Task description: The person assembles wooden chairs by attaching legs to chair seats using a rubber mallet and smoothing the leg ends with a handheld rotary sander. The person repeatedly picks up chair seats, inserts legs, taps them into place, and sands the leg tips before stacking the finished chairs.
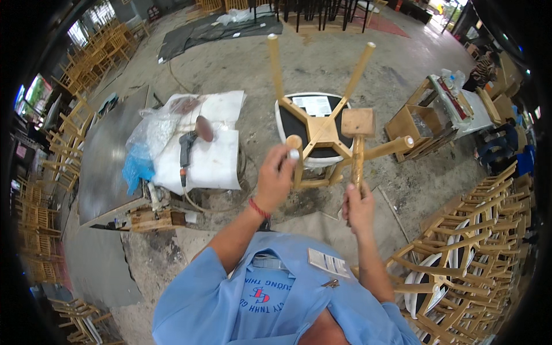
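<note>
My right hand (357, 208) is closed round the handle of a wooden mallet (359, 122), its block head up beside the chair. An upturned wooden chair (323, 131) with a round black-and-white seat stands in front of me, legs in the air. White tips show on three of its legs. The nearest leg's bare end (294, 141) lies just beyond my left hand (273, 179). Between that hand's pinched fingers is a small white piece (294, 154) that looks like a foot glide. Whether those fingers also touch the leg is hard to see.
On the left, a metal-topped table (109, 167) carries white sheeting, plastic bags and a power tool (190, 144) with a round disc; its hose trails down. Stacked chairs (454, 264) crowd the right. Behind them a workbench (425, 118) stands near a seated person (499, 145).
</note>
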